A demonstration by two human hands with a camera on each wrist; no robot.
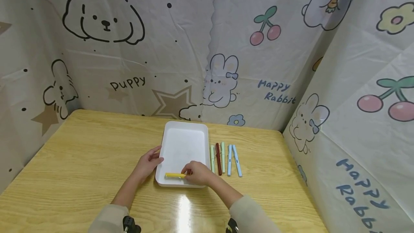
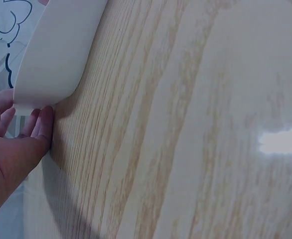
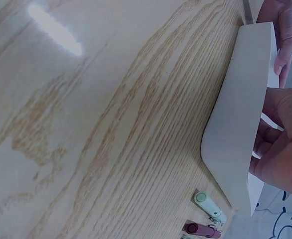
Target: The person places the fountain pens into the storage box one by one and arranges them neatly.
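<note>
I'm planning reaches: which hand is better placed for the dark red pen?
Probably the right hand: nearer the dark red pen, though holding a yellow pen; the left hand is across the tray.

Ahead of my right hand [image 1: 198, 173]: bare floor of the white tray [image 1: 185, 143], clear slide as far as its far wall. Just behind it, the near wall bars any low pull-back; way out is up over the rim. Leftward, the yellow pen [image 1: 174, 175] juts into the gap, then the side wall where my left hand [image 1: 147, 163] sits. Rightward, past the other wall, a row of pens [image 1: 222, 157] blocks a low sweep. Left of my left hand, open tabletop [image 1: 97, 146] out to hanging cloth [image 1: 19, 125]
</note>
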